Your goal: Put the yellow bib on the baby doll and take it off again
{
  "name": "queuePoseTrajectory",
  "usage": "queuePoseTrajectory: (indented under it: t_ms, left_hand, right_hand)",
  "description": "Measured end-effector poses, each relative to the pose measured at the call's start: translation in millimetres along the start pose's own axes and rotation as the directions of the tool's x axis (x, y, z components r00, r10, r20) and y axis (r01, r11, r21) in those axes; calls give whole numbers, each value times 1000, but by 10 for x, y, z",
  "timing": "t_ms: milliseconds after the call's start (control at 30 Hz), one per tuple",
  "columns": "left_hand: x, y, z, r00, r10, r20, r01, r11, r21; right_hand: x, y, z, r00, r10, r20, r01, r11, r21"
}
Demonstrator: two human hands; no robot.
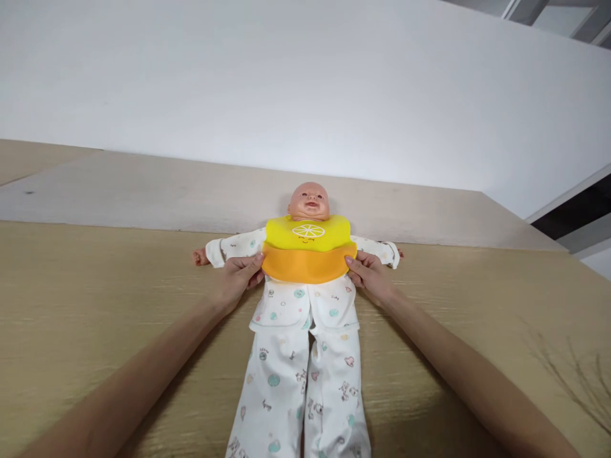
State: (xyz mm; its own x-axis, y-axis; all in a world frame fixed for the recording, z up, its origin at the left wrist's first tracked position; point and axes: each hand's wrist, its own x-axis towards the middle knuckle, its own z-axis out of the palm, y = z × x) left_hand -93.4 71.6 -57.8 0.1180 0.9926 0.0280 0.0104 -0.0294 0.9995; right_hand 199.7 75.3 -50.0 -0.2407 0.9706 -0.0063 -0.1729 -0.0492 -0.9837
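Observation:
A baby doll (pixel 309 201) lies on its back, head toward the wall and arms spread to both sides. Across its chest is a yellow bib (pixel 277 235) with a white citrus slice and a small smiling face printed on it. The bib's lower part is an orange catch pocket (pixel 305 266). My left hand (pixel 242 275) pinches the left end of this pocket between thumb and fingers. At the opposite end, my right hand (pixel 370 273) grips the pocket's right corner the same way. Beneath the bib the doll wears a white patterned top (pixel 305 305) and matching trousers (pixel 279 388).
The doll rests on a wooden table (pixel 119 305) with a paler strip (pixel 157 191) along its far side. Behind that rises a white wall (pixel 286 89). Thin branch-like lines (pixel 573 375) show at the lower right, and a dark gap (pixel 582 213) lies beyond the table's right end.

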Motion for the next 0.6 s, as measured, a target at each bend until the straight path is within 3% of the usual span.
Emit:
queuePoseTrajectory:
  t_ms: [200,433,600]
  left_hand:
    - [-2,-6,-27,999,-38,34,38,999,8]
    - [-9,7,-18,998,-62,-3,62,994,92]
    - [-6,-40,-42,999,-52,3,51,998,31]
  right_hand:
    - [-21,-51,20,1000,3,-6,-3,998,-60]
    - [-20,-46,9,1000,9,8,-8,994,-106]
    - [-20,-40,-14,1000,22,10,-21,996,-82]
